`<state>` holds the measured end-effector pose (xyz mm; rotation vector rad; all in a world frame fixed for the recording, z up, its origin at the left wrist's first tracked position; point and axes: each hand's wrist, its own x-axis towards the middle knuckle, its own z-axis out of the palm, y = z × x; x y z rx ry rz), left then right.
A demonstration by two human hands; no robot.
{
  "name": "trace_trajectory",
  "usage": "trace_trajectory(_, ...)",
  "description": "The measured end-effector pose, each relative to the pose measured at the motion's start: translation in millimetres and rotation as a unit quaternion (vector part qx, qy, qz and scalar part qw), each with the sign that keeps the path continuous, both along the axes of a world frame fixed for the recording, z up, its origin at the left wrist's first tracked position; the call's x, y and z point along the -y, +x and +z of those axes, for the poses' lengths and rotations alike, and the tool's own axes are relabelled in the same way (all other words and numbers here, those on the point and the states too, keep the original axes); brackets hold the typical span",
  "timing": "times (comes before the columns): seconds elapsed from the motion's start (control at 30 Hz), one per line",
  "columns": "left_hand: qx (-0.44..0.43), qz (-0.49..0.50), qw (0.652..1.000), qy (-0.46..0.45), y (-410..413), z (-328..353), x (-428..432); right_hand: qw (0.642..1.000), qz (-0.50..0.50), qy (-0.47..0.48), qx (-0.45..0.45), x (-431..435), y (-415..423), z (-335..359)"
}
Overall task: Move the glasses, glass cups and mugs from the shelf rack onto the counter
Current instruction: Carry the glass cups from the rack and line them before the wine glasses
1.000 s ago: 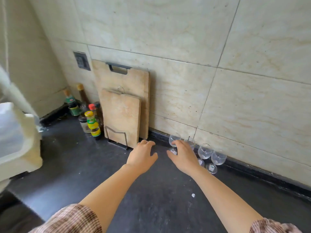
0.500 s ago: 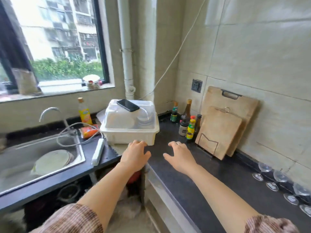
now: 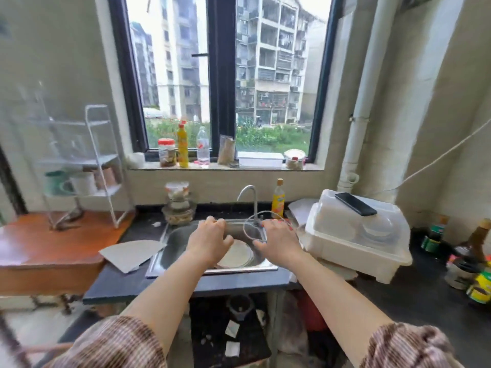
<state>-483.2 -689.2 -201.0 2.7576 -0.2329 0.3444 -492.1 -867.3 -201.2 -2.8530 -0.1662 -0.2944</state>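
A white wire shelf rack point(image 3: 99, 166) stands at the left on a wooden table point(image 3: 50, 245). On its lower shelf sit a teal mug point(image 3: 54, 182), a white mug point(image 3: 83, 183) and brownish cups point(image 3: 107, 176); the upper shelves look blurred. My left hand point(image 3: 208, 241) and my right hand point(image 3: 276, 241) hover side by side over the sink point(image 3: 183, 243), both empty with fingers loosely apart, well to the right of the rack. The dark counter point(image 3: 414, 296) runs along the right.
A plate point(image 3: 239, 254) lies in the sink under a curved tap point(image 3: 248, 197). A white dish box point(image 3: 358, 237) with a phone point(image 3: 355, 203) on top stands right of the sink. Sauce bottles point(image 3: 475, 264) crowd the far right. Jars and bottles line the windowsill point(image 3: 225, 167).
My view has swung left from the wine glasses on the counter by the tiled wall, past the dish box, to the sink and window. Both hands stayed empty and the rack came into view.
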Motion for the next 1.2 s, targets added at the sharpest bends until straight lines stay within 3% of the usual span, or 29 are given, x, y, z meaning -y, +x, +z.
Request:
trace_trajectory(0.23, 0.000, 0.096, 0.995, 0.040, 74.8, 12.2, -127.4, 0.993, 0.094, -0.057, 0.040, -129.3, 104.5, 25.8)
trace_trajectory(0.47, 0.004, 0.147, 0.985, 0.095, 163.0, 38.4, -247.9, 0.987, 0.150, -0.026, 0.056, -260.6, 222.0, 49.5)
trace_trajectory(0.83, 0.063, 0.251, 0.966, 0.030, 275.5, 94.2, -429.8, 0.966, 0.229, -0.056, 0.102, -443.9, 346.7, 102.3)
trace_trajectory(1.07, 0.105, 0.249, 0.962, 0.042, 345.9, 127.8, -544.8, 0.948, 0.259, -0.006, 0.183, -551.7, 415.2, 146.6)
trace_trajectory(1.2, 0.129, 0.227, 0.965, 0.005, 389.8, 147.8, -607.1, 0.942, 0.247, 0.017, 0.225, -610.8, 455.1, 177.8)
